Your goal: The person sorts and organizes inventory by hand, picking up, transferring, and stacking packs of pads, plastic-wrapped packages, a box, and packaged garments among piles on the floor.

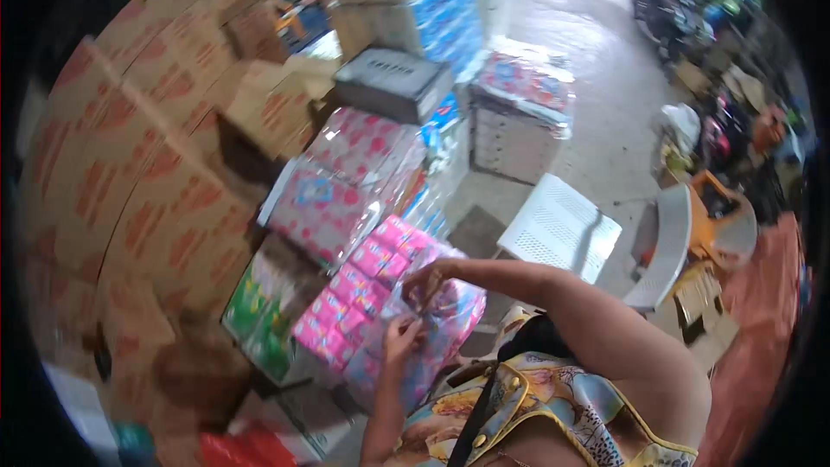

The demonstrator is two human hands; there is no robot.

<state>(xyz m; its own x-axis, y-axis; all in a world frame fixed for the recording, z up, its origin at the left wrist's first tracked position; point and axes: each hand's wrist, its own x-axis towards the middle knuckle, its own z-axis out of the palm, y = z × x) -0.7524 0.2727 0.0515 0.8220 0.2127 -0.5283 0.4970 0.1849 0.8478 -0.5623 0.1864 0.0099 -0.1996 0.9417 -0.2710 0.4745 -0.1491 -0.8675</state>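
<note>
In front of me, a block of pink packs sits in a clear plastic bag whose loose film bunches on the side nearest my body. My left hand is closed, with thumb and fingers pinched on the film. Just beyond it, my right hand bends down from the wrist, its fingers curled onto the same film. The hands are close together but apart. Blur hides the exact fingertip contact.
Stacked brown cartons fill the left. Behind the packs stand a pink-dotted wrapped bundle and a grey box. A green pack lies left. Rightward are a white perforated chair, an orange chair and piled bags.
</note>
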